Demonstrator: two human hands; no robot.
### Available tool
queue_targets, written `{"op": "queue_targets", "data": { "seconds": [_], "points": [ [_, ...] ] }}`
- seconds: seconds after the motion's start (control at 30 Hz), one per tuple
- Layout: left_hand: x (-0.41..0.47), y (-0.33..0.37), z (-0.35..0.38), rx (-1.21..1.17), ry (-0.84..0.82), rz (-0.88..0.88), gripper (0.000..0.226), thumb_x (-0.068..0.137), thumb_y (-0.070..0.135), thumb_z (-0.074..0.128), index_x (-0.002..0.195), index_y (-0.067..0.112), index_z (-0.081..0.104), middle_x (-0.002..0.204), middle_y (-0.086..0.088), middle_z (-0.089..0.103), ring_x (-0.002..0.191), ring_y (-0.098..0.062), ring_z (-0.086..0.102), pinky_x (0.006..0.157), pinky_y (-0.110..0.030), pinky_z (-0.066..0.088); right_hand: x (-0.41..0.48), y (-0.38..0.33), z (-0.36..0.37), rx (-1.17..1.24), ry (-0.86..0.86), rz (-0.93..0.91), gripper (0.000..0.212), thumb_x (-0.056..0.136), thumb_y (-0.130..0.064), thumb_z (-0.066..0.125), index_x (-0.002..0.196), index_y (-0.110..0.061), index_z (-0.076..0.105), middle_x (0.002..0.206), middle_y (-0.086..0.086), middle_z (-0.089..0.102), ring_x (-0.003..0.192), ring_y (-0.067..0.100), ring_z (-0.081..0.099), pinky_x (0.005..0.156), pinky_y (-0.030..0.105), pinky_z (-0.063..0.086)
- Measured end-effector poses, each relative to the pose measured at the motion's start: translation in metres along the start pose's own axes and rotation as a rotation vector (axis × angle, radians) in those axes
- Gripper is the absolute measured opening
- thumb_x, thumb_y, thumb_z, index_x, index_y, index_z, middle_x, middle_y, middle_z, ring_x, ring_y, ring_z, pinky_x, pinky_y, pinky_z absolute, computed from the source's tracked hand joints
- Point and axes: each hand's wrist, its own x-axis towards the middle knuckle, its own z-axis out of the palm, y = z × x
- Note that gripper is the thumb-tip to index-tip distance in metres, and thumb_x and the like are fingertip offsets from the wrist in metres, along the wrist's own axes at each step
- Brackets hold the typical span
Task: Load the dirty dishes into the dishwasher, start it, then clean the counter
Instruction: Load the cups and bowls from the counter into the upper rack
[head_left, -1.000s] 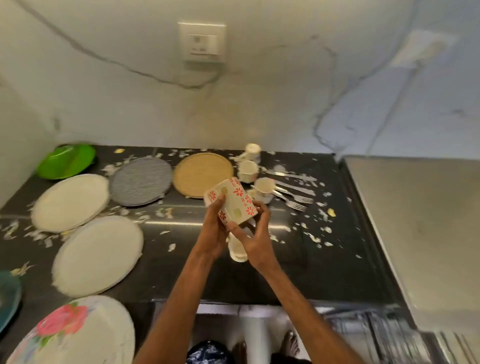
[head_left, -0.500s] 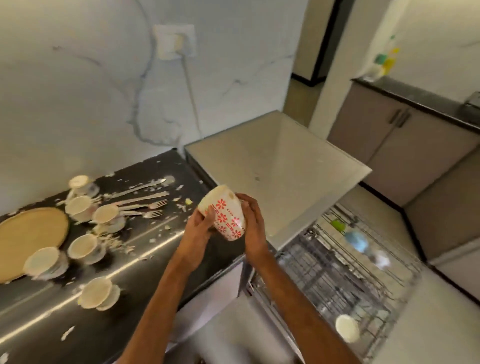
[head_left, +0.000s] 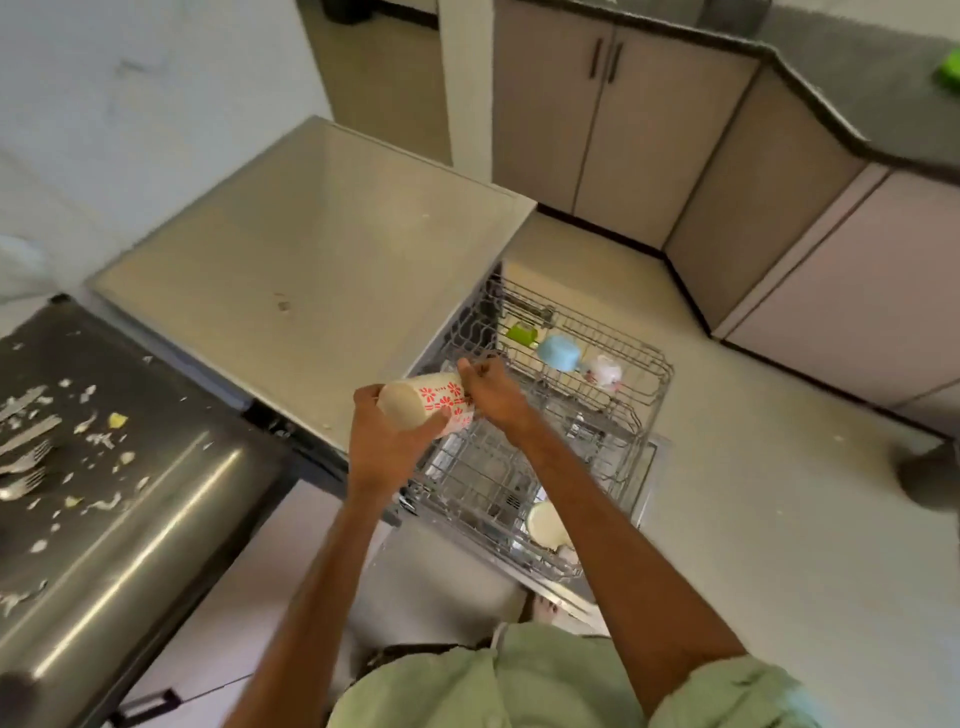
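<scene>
Left hand (head_left: 382, 441) wraps the flowered cup (head_left: 426, 402) above the rack (head_left: 644, 395); right hand (head_left: 493, 392) seemingly pinches its far end.

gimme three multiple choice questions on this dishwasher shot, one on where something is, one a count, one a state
1. Where is the floral mug?
A. on the dark counter
B. held in both hands beside the upper rack
C. in a closed cupboard

2. How many cups sit in the upper rack?
A. three
B. none
C. six

3. How does the upper rack stand?
A. pushed in behind a shut door
B. lying on the counter
C. pulled out in the open

Answers:
1 B: the left hand and right hand both grip it at the rack's near corner.
2 A: a green cup, a blue cup and a white cup sit in a row.
3 C: its whole wire frame shows, uncovered.
</scene>
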Motion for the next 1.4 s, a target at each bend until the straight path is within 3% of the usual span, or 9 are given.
{"op": "queue_targets", "data": {
  "seconds": [0.13, 0.23, 0.33, 0.43, 0.6, 0.77, 0.97, 1.23, 1.4],
  "points": [
    [-0.015, 0.007, 0.07, 0.216, -0.025, 0.025, 0.085, 0.065, 0.041, 0.09, 0.128, 0.014, 0.04, 0.107, 0.004, 0.059, 0.09, -0.015, 0.062, 0.06, -0.014, 0.045, -0.013, 0.029, -0.046, 0.03, -0.225, 0.216, 0.048, 0.094, -0.061, 0.052, 0.124, -0.023, 0.046, 0.119, 0.001, 0.061, 0.111, 0.022, 0.059, 0.088, 0.044, 0.056],
    [-0.024, 0.003, 0.103, 0.26, -0.15, 0.185, 0.083, 0.065, 0.031, 0.092, 0.124, 0.007, 0.04, 0.103, 0.005, 0.059, 0.079, -0.002, 0.061, 0.053, -0.007, 0.043, -0.004, 0.061, -0.051, 0.197, -0.227, 0.26, 0.091, 0.077, -0.067, 0.069, 0.143, -0.021, 0.026, 0.131, 0.007, 0.06, 0.114, 0.027, 0.061, 0.092, 0.048, 0.056],
    [-0.013, -0.009, 0.118, 0.218, -0.367, 0.167, 0.08, 0.066, 0.013, 0.092, 0.124, 0.007, 0.037, 0.107, 0.005, 0.056, 0.085, -0.002, 0.061, 0.067, -0.006, 0.048, 0.004, 0.087, -0.051, 0.318, -0.073, 0.285, 0.127, 0.064, -0.056, 0.087, 0.156, -0.025, 0.005, 0.137, 0.01, 0.054, 0.114, 0.028, 0.061, 0.087, 0.042, 0.059],
    [0.018, -0.029, 0.116, 0.019, -0.625, -0.156, 0.052, 0.082, 0.006, 0.077, 0.122, 0.015, 0.046, 0.122, -0.003, 0.06, 0.099, -0.01, 0.067, 0.079, -0.022, 0.057, 0.012, 0.117, -0.065, 0.315, -0.007, 0.285, 0.098, 0.079, -0.036, 0.082, 0.155, -0.024, 0.021, 0.135, 0.008, 0.053, 0.112, 0.026, 0.061, 0.082, 0.04, 0.06],
    [0.067, -0.082, 0.129, 0.038, -0.711, -0.376, 0.021, 0.103, 0.022, 0.049, 0.123, 0.02, 0.052, 0.125, -0.014, 0.063, 0.096, -0.025, 0.071, 0.076, -0.037, 0.059, 0.032, 0.158, -0.056, 0.289, -0.053, 0.407, 0.093, 0.084, -0.039, 0.077, 0.157, -0.027, 0.021, 0.141, 0.015, 0.05, 0.112, 0.029, 0.061, 0.067, 0.031, 0.059],
    [0.099, -0.127, 0.147, 0.27, -0.933, -0.335, 0.034, 0.105, 0.016, 0.043, 0.138, 0.011, 0.049, 0.118, -0.013, 0.063, 0.099, -0.024, 0.068, 0.074, -0.028, 0.06, 0.056, 0.204, -0.024, 0.192, -0.026, 0.546, 0.09, 0.086, -0.047, 0.072, 0.154, -0.022, 0.018, 0.139, 0.019, 0.05, 0.111, 0.034, 0.062, 0.082, 0.046, 0.06],
    [0.123, -0.18, 0.16, 0.494, -1.091, -0.324, 0.03, 0.103, 0.013, 0.046, 0.132, 0.018, 0.054, 0.113, -0.005, 0.066, 0.1, -0.021, 0.068, 0.089, -0.046, 0.058, 0.072, 0.237, 0.003, 0.029, 0.036, 0.72, 0.092, 0.091, -0.039, 0.069, 0.15, -0.001, 0.01, 0.138, 0.023, 0.052, 0.125, 0.038, 0.054, 0.103, 0.043, 0.047],
    [0.135, -0.206, 0.176, 0.819, -1.147, -0.105, 0.037, 0.099, 0.015, 0.057, 0.136, 0.017, 0.052, 0.127, -0.001, 0.062, 0.104, -0.013, 0.06, 0.075, -0.023, 0.049, 0.075, 0.255, 0.033, -0.122, 0.12, 0.756, 0.074, 0.094, -0.039, 0.065, 0.149, -0.007, 0.028, 0.137, 0.019, 0.053, 0.123, 0.033, 0.053, 0.102, 0.04, 0.044],
    [0.138, -0.212, 0.177, 0.959, -1.125, 0.009, 0.026, 0.1, 0.024, 0.055, 0.125, 0.02, 0.053, 0.109, 0.002, 0.068, 0.091, -0.013, 0.064, 0.076, -0.033, 0.054, 0.077, 0.252, 0.031, -0.212, 0.122, 0.765, 0.066, 0.093, -0.035, 0.067, 0.145, -0.01, 0.035, 0.13, 0.017, 0.059, 0.118, 0.032, 0.059, 0.098, 0.041, 0.05]
  ]
}}
